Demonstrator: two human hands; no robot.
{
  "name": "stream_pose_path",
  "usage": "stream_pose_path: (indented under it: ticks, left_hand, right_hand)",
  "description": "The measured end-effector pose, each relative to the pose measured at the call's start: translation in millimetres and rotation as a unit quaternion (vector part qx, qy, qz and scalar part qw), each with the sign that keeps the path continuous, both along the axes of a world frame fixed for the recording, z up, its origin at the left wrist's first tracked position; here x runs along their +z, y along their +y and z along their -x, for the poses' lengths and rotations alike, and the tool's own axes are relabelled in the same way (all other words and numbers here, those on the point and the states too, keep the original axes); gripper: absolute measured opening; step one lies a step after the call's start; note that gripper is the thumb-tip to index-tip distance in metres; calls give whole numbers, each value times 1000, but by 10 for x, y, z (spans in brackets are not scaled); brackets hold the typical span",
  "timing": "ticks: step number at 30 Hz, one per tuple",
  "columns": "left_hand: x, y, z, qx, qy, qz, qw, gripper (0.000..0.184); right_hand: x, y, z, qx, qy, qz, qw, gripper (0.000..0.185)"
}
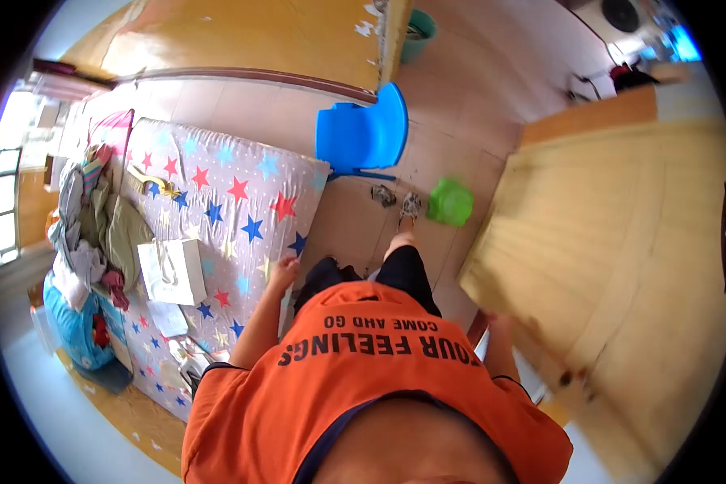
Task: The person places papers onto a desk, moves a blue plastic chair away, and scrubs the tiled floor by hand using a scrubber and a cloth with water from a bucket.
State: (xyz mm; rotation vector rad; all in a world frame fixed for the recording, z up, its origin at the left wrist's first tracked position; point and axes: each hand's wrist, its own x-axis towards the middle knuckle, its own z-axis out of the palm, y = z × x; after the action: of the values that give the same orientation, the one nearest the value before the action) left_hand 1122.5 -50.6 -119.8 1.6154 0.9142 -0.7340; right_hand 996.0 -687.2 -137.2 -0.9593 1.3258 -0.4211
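Observation:
My left hand (pixel 283 273) hangs by the edge of the bed (pixel 242 234), which has a star-patterned cover. Its fingers are loosely curled together, and nothing shows in them. On my other side, my right hand (pixel 500 327) is at the near edge of a pale wooden door (pixel 613 266). That hand is smeared and its fingers are not distinct; I cannot tell whether it grips the door. The door is also blurred, with a knob (pixel 573 377) low on it.
Ahead on the tiled floor stand a blue plastic chair (pixel 363 133) and a green plastic stool (pixel 450 202). A grey shoe (pixel 383 195) lies between them. The bed holds a white paper bag (pixel 181 274) and a clothes pile (pixel 97 218). A teal bucket (pixel 419 36) stands farther off.

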Motion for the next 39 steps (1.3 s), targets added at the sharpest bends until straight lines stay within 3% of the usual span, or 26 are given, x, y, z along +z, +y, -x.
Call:
stream_pose_path:
  ticks: [1, 2, 3, 4, 6, 7, 11, 13, 14, 15, 17, 19, 22, 27, 29, 31, 35, 39]
  left_hand:
    - [-18, -139, 6, 27, 31, -1, 999, 29]
    - [8, -297, -8, 45, 38, -3, 998, 28]
    - [54, -489, -9, 61, 48, -4, 997, 27]
    - [49, -640, 18, 72, 44, 11, 996, 27]
    - [83, -960, -70, 71, 10, 13, 997, 26]
    - [189, -1138, -100, 62, -16, 0, 998, 27]
    - [461, -1498, -101, 24, -11, -37, 999, 28]
    - [528, -1568, -80, 86, 38, 1, 996, 30]
    - [531, -1580, -68, 75, 50, -11, 996, 31]
    - [496, -1555, -22, 58, 62, -19, 996, 31]
    - [517, -1535, -139, 37, 124, -31, 991, 30]
    - [533, -1514, -211, 168, 172, 23, 970, 32]
    - [346, -1400, -118, 178, 141, 65, 972, 32]
    - [308, -1215, -536, 131, 114, 84, 981, 32]
    - [253, -1086, -745, 121, 119, 86, 982, 30]
    - [160, -1011, -1011, 67, 54, 92, 992, 29]
    - [217, -966, -1743, 58, 30, 98, 993, 29]
    - [264, -1138, -2527, 4, -2, 70, 998, 30]
  right_hand:
    - [-320, 142, -437, -59, 152, -190, 968, 41]
    - [-519, 459, -990, 129, 71, -200, 969, 44]
    - [-397, 813, -1772, 292, 68, -161, 940, 44]
    - [-235, 1091, -2495, 451, 110, -138, 875, 50]
    - [-500, 1531, -3523, 557, 116, -64, 820, 58]
    - [-708, 1711, -3881, 587, 108, 5, 802, 62]
    - [-1115, 2257, -4920, 607, 145, 25, 781, 66]
    - [-1292, 2464, -5139, 629, 136, -42, 765, 71]
    - [-1302, 2524, -5217, 622, 124, -115, 765, 57]
    - [-1432, 2622, -5241, 616, 124, -117, 770, 57]
    - [-1678, 2670, -5264, 527, 44, -270, 805, 41]
    - [-1432, 2631, -5318, 536, 64, -253, 803, 31]
    - [-1246, 2538, -5286, 549, 53, -209, 807, 30]
    - [-269, 2063, -5292, 596, 20, -178, 783, 31]
    - [262, 1852, -5320, 587, 24, -144, 797, 34]
    - [674, 1567, -5342, 608, 32, -127, 783, 38]
    - [1455, 988, -5476, 556, 63, -144, 817, 41]
    - [1812, 414, -5685, 513, 82, -101, 848, 46]
